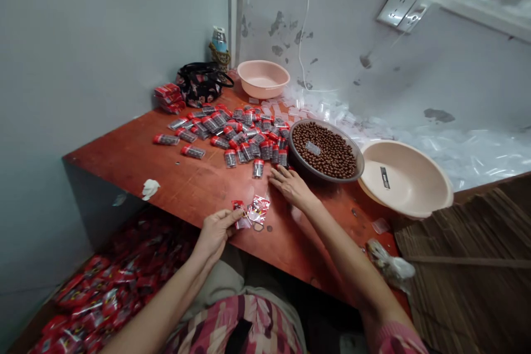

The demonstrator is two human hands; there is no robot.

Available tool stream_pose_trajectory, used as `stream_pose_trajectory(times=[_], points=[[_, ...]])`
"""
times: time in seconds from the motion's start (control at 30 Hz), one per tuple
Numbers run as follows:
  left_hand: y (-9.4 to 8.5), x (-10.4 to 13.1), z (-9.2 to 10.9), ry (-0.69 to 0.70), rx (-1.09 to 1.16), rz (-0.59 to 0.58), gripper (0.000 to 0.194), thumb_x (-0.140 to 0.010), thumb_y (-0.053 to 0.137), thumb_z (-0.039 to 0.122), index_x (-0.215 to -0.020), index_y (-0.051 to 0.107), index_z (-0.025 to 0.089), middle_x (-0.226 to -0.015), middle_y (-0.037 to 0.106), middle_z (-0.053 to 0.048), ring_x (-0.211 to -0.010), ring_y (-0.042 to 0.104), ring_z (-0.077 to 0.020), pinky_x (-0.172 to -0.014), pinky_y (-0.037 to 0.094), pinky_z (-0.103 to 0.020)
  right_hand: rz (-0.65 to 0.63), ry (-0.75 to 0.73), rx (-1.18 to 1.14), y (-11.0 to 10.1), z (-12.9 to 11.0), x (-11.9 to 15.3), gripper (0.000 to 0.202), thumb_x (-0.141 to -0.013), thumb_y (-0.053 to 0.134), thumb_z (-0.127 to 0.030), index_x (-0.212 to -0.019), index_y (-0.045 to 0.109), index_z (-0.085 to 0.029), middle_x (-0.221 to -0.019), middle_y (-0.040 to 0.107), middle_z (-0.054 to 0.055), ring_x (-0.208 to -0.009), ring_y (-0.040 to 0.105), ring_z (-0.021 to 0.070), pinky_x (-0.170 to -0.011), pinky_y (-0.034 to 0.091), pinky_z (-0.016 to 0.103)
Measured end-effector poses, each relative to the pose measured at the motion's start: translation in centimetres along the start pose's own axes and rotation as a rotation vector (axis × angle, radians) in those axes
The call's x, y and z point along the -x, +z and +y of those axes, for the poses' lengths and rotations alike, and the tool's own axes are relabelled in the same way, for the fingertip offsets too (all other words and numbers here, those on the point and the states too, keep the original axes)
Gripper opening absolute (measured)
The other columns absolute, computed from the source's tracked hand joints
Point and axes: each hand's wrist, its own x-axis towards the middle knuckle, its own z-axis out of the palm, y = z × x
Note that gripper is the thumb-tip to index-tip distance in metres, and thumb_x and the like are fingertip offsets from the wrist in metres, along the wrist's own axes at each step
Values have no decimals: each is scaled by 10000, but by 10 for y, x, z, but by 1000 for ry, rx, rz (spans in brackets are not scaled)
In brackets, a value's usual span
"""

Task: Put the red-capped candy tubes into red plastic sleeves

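My left hand (216, 232) pinches a small red and clear packet (243, 215) near the table's front edge. Another red and white printed wrapper (259, 208) lies beside it. Further right, my right hand (293, 187) reaches over the table with its fingers apart, near the filled containers. One small clear container with a red top (258, 168) stands just beyond its fingertips. Behind lies a heap of similar red-topped containers (215, 121) with dark contents. A grey bowl (359, 168) of brown balls (327, 149) is right of the heap, with a clear piece lying on the balls.
A pale basin (415, 188) stands right of the bowl, another (263, 78) at the back. A black floral bag (199, 86) and red packs (169, 97) are back left. Clear plastic pieces (477, 152) line the wall. Red packets (103, 293) fill the space below left.
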Motion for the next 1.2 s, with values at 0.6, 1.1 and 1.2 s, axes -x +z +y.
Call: stream_pose_trajectory(times=[0.6,1.1,1.2], points=[[17,-10,-2,6,506,108,42,-696,632,138,-720,604,117,-650,637,-24,-628,619,-131,-631,542,-282,260,509,-1384,-2,-117,53,159,-815,484,-352,-875,517,-208,-637,569,-26,-464,496,108,-435,385,215],[29,5,3,103,269,-137,186,-653,676,272,-720,584,125,-676,653,-30,-599,605,-126,-592,478,-234,334,611,-1527,8,-132,48,175,-760,557,-364,-803,527,-197,-581,551,-40,-408,460,89,-381,361,194],[27,4,1,72,214,-205,169,-653,674,244,-738,605,115,-691,659,-36,-601,601,-116,-605,473,-223,399,606,-1356,8,-132,48,139,-752,570,-336,-778,543,-203,-574,540,-37,-465,465,105,-441,370,211]])
